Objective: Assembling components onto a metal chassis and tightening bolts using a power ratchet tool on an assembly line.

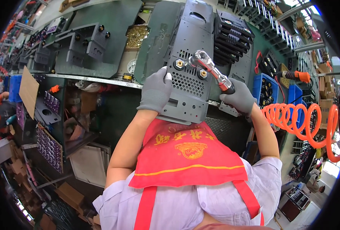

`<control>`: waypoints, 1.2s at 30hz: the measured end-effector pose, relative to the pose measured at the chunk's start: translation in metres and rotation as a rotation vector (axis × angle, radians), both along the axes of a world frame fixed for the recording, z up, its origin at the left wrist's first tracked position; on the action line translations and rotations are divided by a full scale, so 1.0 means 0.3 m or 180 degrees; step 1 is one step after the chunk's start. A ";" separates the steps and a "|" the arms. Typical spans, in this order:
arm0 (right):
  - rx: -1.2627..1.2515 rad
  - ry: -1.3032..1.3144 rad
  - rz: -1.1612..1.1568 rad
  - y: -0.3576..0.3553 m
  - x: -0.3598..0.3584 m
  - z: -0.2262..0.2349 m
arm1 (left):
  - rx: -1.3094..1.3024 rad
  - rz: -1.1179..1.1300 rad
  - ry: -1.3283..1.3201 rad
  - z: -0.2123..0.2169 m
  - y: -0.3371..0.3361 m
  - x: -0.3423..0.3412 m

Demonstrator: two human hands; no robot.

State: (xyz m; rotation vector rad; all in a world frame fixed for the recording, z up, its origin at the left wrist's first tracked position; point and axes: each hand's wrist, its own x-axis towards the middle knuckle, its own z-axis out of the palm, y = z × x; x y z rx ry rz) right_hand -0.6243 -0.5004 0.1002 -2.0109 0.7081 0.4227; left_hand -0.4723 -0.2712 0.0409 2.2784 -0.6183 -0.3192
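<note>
Head view: orange coiled hose [308, 122] beside right hand [239, 99], blue bins [265, 89] behind

Two gloved hands show, the left hand [155, 90] and the right hand [239, 98]. One ratchet wrench [211, 71] is there. One grey metal chassis [192, 63] carries two brass hex terminals [179, 64]. Two blue bins [265, 89] stand by one orange coiled hose [304, 120].

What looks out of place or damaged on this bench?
Nothing stands out. The left hand steadies the grey panel, the right hand holds the ratchet on a brass nut. The orange hose coils beside the blue bin.
</note>
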 end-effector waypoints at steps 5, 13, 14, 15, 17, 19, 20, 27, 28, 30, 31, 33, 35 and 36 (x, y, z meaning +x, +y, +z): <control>-0.0213 0.0048 0.0233 0.056 0.061 -0.026 | -0.0108 0.0091 0.0052 -0.022 0.002 -0.009; -0.0363 -0.0049 0.0333 0.080 0.064 -0.062 | -0.0110 0.0138 0.0304 -0.002 0.009 -0.007; -0.0304 0.0126 0.0218 0.094 0.067 -0.047 | -0.0128 0.0180 0.0277 -0.006 0.008 -0.008; -0.0306 0.0132 0.0221 0.094 0.066 -0.052 | -0.0145 0.0221 0.0251 -0.008 0.007 -0.010; -0.0403 -0.0077 0.0261 0.094 0.057 -0.067 | -0.0180 0.0244 0.0231 -0.009 0.004 -0.013; -0.0379 0.0053 0.0203 0.107 0.063 -0.044 | -0.0210 0.0277 0.0205 -0.011 0.001 -0.017; -0.0356 0.0173 0.0152 0.111 0.066 -0.037 | -0.0138 0.0248 0.0158 -0.012 -0.001 -0.019; -0.0417 0.0024 0.0214 0.106 0.055 -0.060 | 0.0197 0.0094 -0.0044 -0.025 -0.008 -0.025; -0.0474 -0.0037 0.0247 0.101 0.052 -0.066 | 0.0203 0.0095 -0.0048 -0.023 -0.008 -0.026; -0.0525 -0.0102 0.0278 0.104 0.055 -0.060 | 0.0059 0.0168 -0.0039 -0.020 -0.008 -0.029; -0.0398 0.0088 0.0157 0.113 0.062 -0.041 | 0.0062 0.0167 -0.0041 -0.021 -0.008 -0.029; -0.0267 0.0275 0.0037 0.113 0.064 -0.041 | 0.0055 0.0208 -0.0061 -0.024 -0.007 -0.030; -0.0465 -0.0064 0.0212 0.101 0.053 -0.071 | 0.0085 0.0198 -0.0050 -0.019 -0.008 -0.030; -0.0467 -0.0067 0.0206 0.100 0.055 -0.067 | 0.0114 0.0191 -0.0039 -0.015 -0.008 -0.029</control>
